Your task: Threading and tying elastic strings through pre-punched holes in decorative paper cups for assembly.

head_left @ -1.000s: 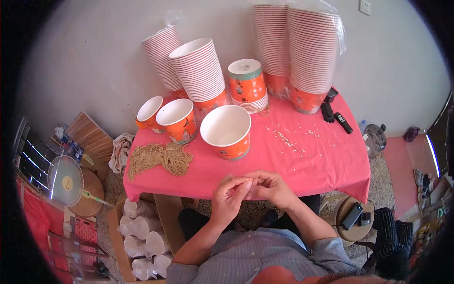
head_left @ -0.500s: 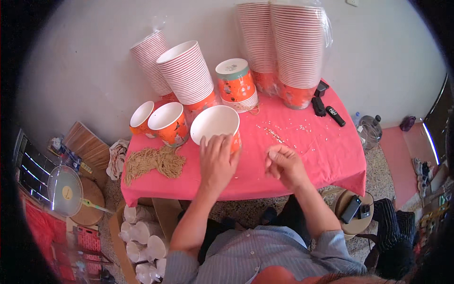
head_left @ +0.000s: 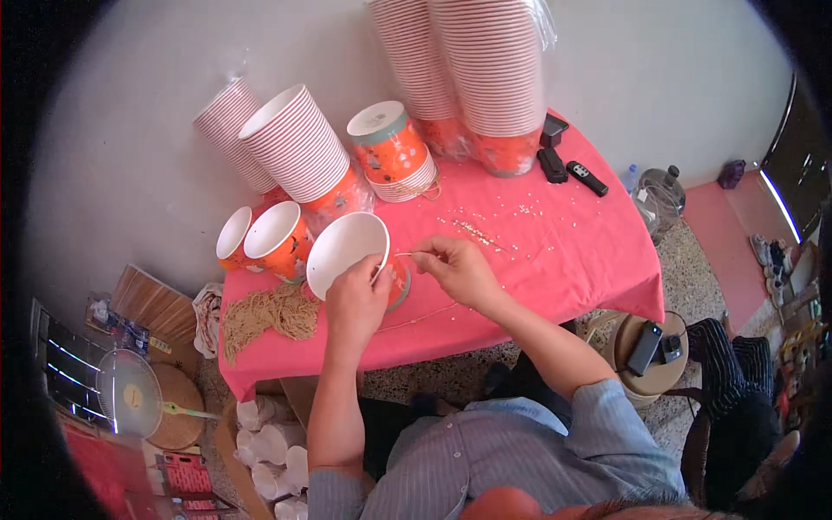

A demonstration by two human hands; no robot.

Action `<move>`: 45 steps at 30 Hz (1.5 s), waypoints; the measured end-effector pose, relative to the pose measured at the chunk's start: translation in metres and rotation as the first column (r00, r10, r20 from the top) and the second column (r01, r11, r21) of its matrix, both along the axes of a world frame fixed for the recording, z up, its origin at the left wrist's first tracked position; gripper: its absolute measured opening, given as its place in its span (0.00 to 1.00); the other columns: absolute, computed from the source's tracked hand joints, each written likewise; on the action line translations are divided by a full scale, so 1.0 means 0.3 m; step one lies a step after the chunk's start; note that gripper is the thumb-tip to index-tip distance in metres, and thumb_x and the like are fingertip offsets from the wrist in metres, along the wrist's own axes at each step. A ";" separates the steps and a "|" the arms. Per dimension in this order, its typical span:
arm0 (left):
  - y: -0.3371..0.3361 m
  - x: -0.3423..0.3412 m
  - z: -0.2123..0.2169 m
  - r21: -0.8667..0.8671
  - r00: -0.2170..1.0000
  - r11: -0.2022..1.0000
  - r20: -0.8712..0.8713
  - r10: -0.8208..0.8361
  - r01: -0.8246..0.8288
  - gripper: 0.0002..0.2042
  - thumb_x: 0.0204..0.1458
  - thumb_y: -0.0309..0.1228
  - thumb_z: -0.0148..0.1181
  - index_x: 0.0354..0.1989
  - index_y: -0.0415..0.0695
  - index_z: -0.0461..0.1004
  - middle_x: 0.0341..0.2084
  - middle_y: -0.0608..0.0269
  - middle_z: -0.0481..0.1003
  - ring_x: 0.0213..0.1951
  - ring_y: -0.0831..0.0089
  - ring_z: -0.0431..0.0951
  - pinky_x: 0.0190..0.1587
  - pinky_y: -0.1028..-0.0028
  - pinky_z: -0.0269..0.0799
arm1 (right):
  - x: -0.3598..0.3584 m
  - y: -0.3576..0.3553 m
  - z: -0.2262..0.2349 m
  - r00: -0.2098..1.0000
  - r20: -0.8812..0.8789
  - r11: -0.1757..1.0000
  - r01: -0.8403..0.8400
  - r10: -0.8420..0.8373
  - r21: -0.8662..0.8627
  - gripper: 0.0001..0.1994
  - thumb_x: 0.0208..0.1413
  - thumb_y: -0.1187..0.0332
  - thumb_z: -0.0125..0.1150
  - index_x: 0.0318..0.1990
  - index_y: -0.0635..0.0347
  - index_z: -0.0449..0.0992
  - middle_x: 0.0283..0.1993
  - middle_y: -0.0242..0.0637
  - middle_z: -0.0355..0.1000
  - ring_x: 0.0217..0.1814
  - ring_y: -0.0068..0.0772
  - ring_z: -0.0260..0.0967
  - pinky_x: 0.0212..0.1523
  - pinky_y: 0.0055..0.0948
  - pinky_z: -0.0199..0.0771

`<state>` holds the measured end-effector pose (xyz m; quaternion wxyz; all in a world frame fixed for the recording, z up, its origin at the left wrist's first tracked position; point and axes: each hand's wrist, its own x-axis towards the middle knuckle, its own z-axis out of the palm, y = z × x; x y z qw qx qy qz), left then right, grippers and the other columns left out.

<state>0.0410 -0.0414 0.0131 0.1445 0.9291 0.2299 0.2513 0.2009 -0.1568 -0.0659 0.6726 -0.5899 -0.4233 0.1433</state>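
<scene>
I have the left hand closed on the near right rim of the paper bucket, over the left part of the pink tabletop; the right hand pinches a thin cord just beside its wall. I'd judge this bucket part-way strung; I can't make out a knot. The upturned buckets with cord beside them look finished, the tall stacks untouched. Half a second ago the right hand was apart from the bucket; now both meet there.
</scene>
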 end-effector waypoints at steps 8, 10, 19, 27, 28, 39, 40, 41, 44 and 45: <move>0.042 -0.139 0.011 -0.319 0.986 0.948 0.156 0.051 0.002 0.10 0.66 0.29 0.65 0.46 0.33 0.82 0.28 0.54 0.83 0.29 0.76 0.80 0.35 0.69 0.75 | -0.070 0.004 0.065 0.988 0.115 0.995 0.102 -0.099 -0.022 0.09 0.65 0.67 0.70 0.45 0.62 0.86 0.30 0.33 0.82 0.28 0.14 0.70 0.28 0.28 0.72; 0.059 -0.159 -0.010 -0.353 0.980 0.936 0.190 0.061 0.010 0.09 0.66 0.28 0.66 0.46 0.33 0.82 0.27 0.56 0.83 0.29 0.79 0.79 0.35 0.71 0.75 | -0.090 0.013 0.074 0.991 0.109 0.996 0.083 -0.080 -0.019 0.08 0.64 0.67 0.70 0.44 0.62 0.86 0.29 0.34 0.81 0.27 0.13 0.69 0.28 0.28 0.71; 0.058 -0.203 -0.023 -0.339 0.969 0.939 0.248 0.021 0.066 0.08 0.66 0.28 0.66 0.44 0.33 0.82 0.27 0.55 0.84 0.29 0.76 0.81 0.34 0.70 0.75 | -0.121 0.052 0.090 0.990 0.129 0.998 -0.054 0.057 -0.025 0.08 0.62 0.69 0.68 0.43 0.63 0.86 0.33 0.34 0.82 0.27 0.13 0.68 0.27 0.26 0.69; 0.041 -0.207 -0.031 -0.266 0.986 0.964 0.168 0.016 0.030 0.09 0.64 0.30 0.68 0.43 0.36 0.83 0.29 0.50 0.84 0.31 0.60 0.84 0.35 0.64 0.76 | -0.123 0.038 0.105 0.993 0.108 0.993 -0.024 0.036 -0.114 0.08 0.61 0.68 0.68 0.42 0.61 0.86 0.26 0.32 0.79 0.23 0.12 0.66 0.24 0.27 0.65; 0.036 -0.205 -0.035 -0.216 0.987 0.976 0.158 0.012 0.023 0.09 0.64 0.31 0.68 0.43 0.37 0.83 0.30 0.50 0.84 0.32 0.57 0.83 0.37 0.61 0.76 | -0.121 0.037 0.104 0.993 0.109 0.993 -0.026 0.039 -0.116 0.08 0.61 0.68 0.68 0.42 0.61 0.86 0.26 0.32 0.79 0.23 0.12 0.66 0.24 0.27 0.65; 0.018 -0.177 -0.054 0.002 0.991 0.999 0.127 -0.048 0.048 0.08 0.62 0.32 0.69 0.44 0.43 0.84 0.31 0.52 0.83 0.35 0.49 0.80 0.43 0.54 0.74 | -0.096 0.034 0.091 0.989 0.151 0.985 0.017 0.009 -0.170 0.09 0.61 0.66 0.68 0.42 0.61 0.86 0.29 0.36 0.82 0.25 0.18 0.72 0.29 0.29 0.73; 0.017 -0.175 -0.057 0.007 0.992 0.999 0.118 -0.042 0.042 0.08 0.62 0.32 0.69 0.43 0.42 0.84 0.31 0.52 0.83 0.35 0.49 0.80 0.43 0.54 0.74 | -0.096 0.035 0.088 0.989 0.150 0.985 0.015 0.011 -0.171 0.09 0.61 0.66 0.68 0.42 0.61 0.86 0.29 0.36 0.82 0.25 0.18 0.72 0.29 0.29 0.73; 0.015 -0.171 -0.059 0.012 0.993 0.999 0.109 -0.039 0.038 0.07 0.61 0.32 0.69 0.43 0.42 0.84 0.30 0.52 0.82 0.34 0.49 0.80 0.43 0.54 0.74 | -0.095 0.035 0.084 0.988 0.156 0.985 0.040 -0.014 -0.170 0.09 0.61 0.66 0.68 0.42 0.61 0.86 0.29 0.37 0.82 0.25 0.18 0.72 0.29 0.29 0.73; 0.009 -0.161 -0.059 0.078 0.989 0.995 0.129 -0.073 0.063 0.07 0.61 0.32 0.69 0.42 0.42 0.83 0.29 0.52 0.82 0.34 0.49 0.80 0.43 0.54 0.73 | -0.089 0.036 0.069 0.986 0.158 0.987 0.072 -0.049 -0.145 0.09 0.61 0.66 0.68 0.42 0.61 0.86 0.30 0.37 0.83 0.25 0.18 0.72 0.29 0.30 0.73; 0.005 -0.158 -0.056 0.077 0.989 0.995 0.127 -0.075 0.065 0.07 0.61 0.32 0.69 0.42 0.42 0.83 0.29 0.52 0.82 0.34 0.49 0.80 0.43 0.54 0.73 | -0.085 0.035 0.064 0.986 0.156 0.990 0.078 -0.059 -0.119 0.09 0.61 0.66 0.68 0.43 0.61 0.86 0.30 0.37 0.82 0.25 0.17 0.72 0.29 0.30 0.73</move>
